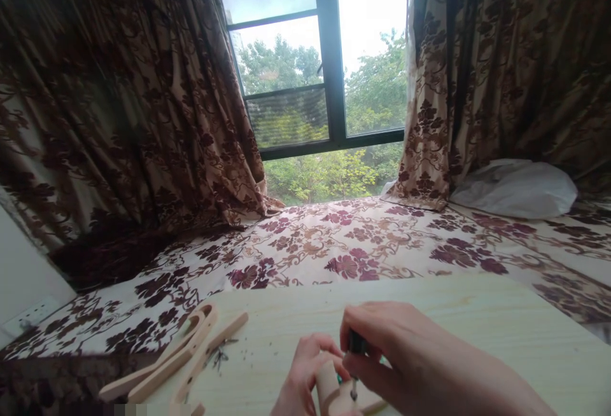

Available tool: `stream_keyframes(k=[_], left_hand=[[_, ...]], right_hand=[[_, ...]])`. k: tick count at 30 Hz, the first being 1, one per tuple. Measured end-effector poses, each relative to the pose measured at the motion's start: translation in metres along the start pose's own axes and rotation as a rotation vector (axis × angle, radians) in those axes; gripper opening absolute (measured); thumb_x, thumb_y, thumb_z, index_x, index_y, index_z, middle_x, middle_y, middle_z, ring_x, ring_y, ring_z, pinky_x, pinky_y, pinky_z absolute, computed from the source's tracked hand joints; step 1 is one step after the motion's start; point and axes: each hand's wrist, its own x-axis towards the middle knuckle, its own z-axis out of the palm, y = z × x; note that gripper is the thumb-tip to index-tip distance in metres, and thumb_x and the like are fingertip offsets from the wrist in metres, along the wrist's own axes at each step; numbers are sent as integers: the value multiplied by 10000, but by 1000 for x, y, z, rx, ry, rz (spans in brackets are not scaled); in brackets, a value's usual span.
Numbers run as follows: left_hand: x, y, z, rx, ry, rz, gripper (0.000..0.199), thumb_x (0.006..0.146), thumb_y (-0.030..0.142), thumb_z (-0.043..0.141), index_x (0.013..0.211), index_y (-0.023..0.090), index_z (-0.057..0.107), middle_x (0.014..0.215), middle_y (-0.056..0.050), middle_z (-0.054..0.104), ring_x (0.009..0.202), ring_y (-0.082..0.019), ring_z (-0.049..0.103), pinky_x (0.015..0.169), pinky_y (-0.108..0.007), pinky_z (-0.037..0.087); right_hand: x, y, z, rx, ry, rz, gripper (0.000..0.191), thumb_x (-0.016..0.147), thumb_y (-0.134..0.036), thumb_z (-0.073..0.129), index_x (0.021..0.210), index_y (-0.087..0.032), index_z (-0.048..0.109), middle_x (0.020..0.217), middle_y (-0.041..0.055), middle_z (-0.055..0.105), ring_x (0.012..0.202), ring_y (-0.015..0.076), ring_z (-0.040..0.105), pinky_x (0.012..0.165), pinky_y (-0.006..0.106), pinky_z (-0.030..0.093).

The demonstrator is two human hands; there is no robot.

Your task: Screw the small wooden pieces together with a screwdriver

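My right hand (382, 346) is wrapped round the dark handle of a screwdriver (357, 343), held upright. Its metal tip points down at a pale wooden piece (327, 385) near the bottom edge. My left hand (305, 371) grips that wooden piece from the left side. A bit of green shows between the hands, too hidden to make out. Several curved wooden parts (167, 368) lie to the left, beside a small pile of dark screws (219, 357).
A pale wooden board (429, 301) lies under the work. Behind it spreads a floral cloth (305, 244), with a white bag (515, 188) at the back right. Patterned curtains (143, 98) frame a window (334, 53). A socket strip (31, 315) is at the left.
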Motion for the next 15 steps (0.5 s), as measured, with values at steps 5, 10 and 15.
stream_keyframes(k=[5,10,15], left_hand=[[2,8,0,47,-11,9,305,671,474,689,837,229,618,1086,-52,498,1041,-222,465,917,-356,396],[0,17,2,68,1,4,222,671,382,658,821,226,606,1071,-43,507,1014,-207,471,894,-335,414],[-2,21,5,52,27,-49,157,667,287,623,805,219,589,1059,-34,514,988,-196,487,861,-312,434]], right_hand=[[9,6,10,-69,106,67,149,874,-267,454,747,-190,458,652,14,582,567,121,453,526,267,302],[5,6,5,14,106,26,64,846,-256,519,807,-205,513,651,-33,561,567,99,449,533,238,320],[1,6,3,42,45,-53,53,852,-225,534,808,-218,505,696,-42,563,604,97,444,542,231,317]])
